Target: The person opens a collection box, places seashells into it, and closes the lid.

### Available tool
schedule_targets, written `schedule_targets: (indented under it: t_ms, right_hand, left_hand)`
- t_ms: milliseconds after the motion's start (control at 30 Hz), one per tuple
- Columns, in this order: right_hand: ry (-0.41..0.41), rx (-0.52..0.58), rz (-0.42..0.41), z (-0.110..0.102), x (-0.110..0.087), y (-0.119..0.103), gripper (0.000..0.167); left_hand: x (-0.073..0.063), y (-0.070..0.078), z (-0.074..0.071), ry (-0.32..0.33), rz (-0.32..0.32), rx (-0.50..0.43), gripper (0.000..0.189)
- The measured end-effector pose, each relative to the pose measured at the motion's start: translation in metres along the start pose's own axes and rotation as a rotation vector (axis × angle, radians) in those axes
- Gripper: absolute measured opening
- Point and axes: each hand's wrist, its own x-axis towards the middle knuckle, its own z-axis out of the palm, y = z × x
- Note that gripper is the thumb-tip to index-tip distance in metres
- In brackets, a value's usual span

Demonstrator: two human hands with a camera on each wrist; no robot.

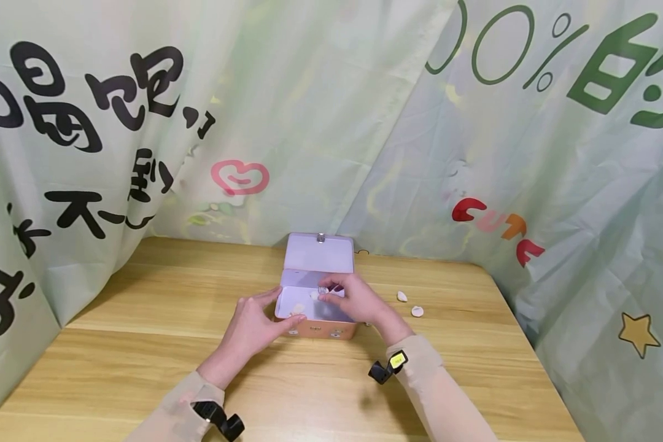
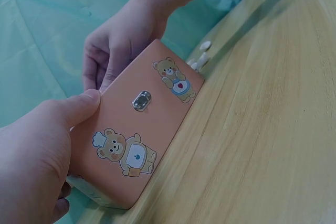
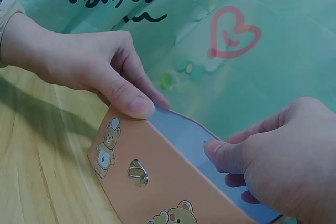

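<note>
A small orange tin box [image 1: 316, 330] with bear pictures and a metal clasp stands on the table, its lilac lid [image 1: 317, 253] raised at the back. My left hand [image 1: 251, 325] holds the box's left end, thumb on the front rim and fingers along the side. Over the lilac inside, my right hand [image 1: 359, 302] pinches a small ridged seashell [image 1: 323, 290] between thumb and fingers. A pale shell [image 1: 297, 309] lies in the front left of the box. Another whitish piece [image 1: 314, 296] shows just below the fingertips. In the right wrist view, the right hand hides what it pinches.
To the right of the box, two white shells [image 1: 401, 296] [image 1: 417, 311] lie on the wooden table [image 1: 475, 368]. A few more pale shells [image 2: 202, 60] show beside the box's right end in the left wrist view. Printed curtains [image 1: 309, 123] hang behind the table and at both sides.
</note>
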Motion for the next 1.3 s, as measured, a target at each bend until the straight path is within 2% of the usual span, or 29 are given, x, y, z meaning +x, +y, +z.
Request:
schedule_targets:
  t_ms: [200, 367, 633, 767, 1033, 1300]
  right_hand:
    - [0.000, -0.013, -0.010, 0.000, 0.000, 0.001, 0.028]
    - [0.064, 0.009, 0.018, -0.007, -0.004, 0.001, 0.031]
    - [0.154, 0.024, 0.008, -0.035, -0.018, -0.001, 0.027]
    - [0.181, 0.030, 0.041, -0.052, -0.029, 0.005, 0.028]
    - [0.129, -0.048, 0.077, -0.072, -0.058, 0.034, 0.028]
    - [0.048, -0.058, 0.175, -0.063, -0.084, 0.064, 0.028]
  left_hand:
    - [0.000, 0.000, 0.000, 0.002, -0.002, -0.010, 0.092]
    - [-0.001, 0.001, 0.001, -0.005, -0.019, -0.007, 0.093]
    - [-0.001, 0.002, 0.000, -0.016, -0.046, 0.003, 0.097]
    - [-0.001, 0.003, 0.000, -0.022, -0.056, -0.001, 0.097]
    - [-0.001, 0.002, 0.001, -0.023, -0.057, -0.008, 0.095]
    - [-0.001, 0.002, 0.001, -0.016, -0.046, 0.010, 0.096]
